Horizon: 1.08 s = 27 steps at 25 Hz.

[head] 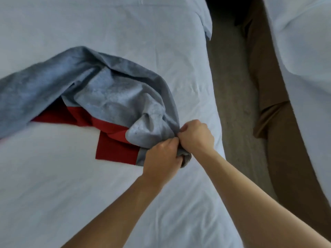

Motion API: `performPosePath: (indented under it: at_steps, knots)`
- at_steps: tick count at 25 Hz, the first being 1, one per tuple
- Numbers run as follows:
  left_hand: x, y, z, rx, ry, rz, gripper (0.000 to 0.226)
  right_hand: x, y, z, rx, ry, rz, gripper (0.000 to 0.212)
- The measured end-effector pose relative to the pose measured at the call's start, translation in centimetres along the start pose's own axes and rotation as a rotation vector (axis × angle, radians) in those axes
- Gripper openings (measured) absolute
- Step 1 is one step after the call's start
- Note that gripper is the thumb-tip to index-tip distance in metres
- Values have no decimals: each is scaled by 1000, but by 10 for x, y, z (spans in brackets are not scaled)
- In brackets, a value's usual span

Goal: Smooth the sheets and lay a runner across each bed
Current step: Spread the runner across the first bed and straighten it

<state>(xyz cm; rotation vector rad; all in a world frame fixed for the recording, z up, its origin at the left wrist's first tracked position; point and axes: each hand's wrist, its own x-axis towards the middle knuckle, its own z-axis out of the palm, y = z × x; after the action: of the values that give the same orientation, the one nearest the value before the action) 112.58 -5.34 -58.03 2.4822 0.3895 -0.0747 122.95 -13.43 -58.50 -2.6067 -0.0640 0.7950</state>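
Both hands, left hand point(161, 154) and right hand point(196, 136), are gripping the bunched runner point(100, 97) end near the bed point(71, 194) edge; still spreading, second bed point(304, 51) untouched.

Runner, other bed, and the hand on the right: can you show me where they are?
runner point(100, 93): head view, on its grey middle, bunched on the near bed.
other bed point(304, 56): head view, on its white sheet, across the carpet gap.
right hand point(196, 136): head view, on its back, gripping the runner's end.
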Motion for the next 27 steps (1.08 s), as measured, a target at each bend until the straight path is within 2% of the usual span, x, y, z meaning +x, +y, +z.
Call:
performPosePath:
  at_steps: [2,5,8,10,13,16,18,21,23,27]
  knots:
    - [-2,26,11,0,58,-52,1,3,8,-22,-169,97,-147,12]
    - [20,92,33,-26,122,-60,11,22,30,-82,-298,281,-244,16]
    - [48,141,54,-16,-38,-86,24,42,49,-122,-312,330,-300,16]
    - [50,139,47,35,-57,14,29,46,63,-131,-320,303,-276,14]
    - [22,89,18,198,-17,185,30,46,91,-121,-354,173,-113,20]
    - [0,39,6,434,-173,306,33,49,102,-102,-353,96,-49,30]
    - [-5,34,17,521,-202,318,29,53,98,-89,-369,143,-181,30]
    - [10,47,39,555,-138,337,13,67,92,-80,-415,218,-406,25]
    - [14,56,46,598,-116,343,14,72,94,-78,-462,208,-524,18]
    - [32,91,62,537,-134,336,21,103,99,-104,-490,221,-611,16]
